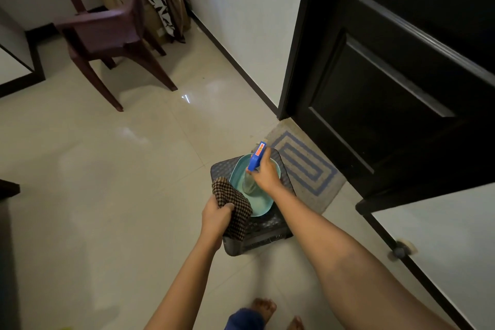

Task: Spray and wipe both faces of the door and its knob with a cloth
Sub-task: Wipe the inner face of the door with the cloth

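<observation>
A dark panelled door (pixel 401 67) stands at the right; its knob is out of view. Below me a low dark woven stool (pixel 257 238) carries a light teal tray (pixel 263 205). My right hand (pixel 265 173) grips a spray bottle (pixel 255 161) with a blue trigger head and a clear body, standing in the tray. My left hand (pixel 217 215) holds a brown checked cloth (pixel 235 206) at the tray's left edge, draped over the stool's side.
A grey doormat (pixel 305 166) with a blue spiral pattern lies in front of the door. A dark plastic chair (pixel 107 29) stands at the upper left, with bags behind it. A doorstop (pixel 400 249) sits on the skirting at the right. My bare feet (pixel 263 308) show at the bottom.
</observation>
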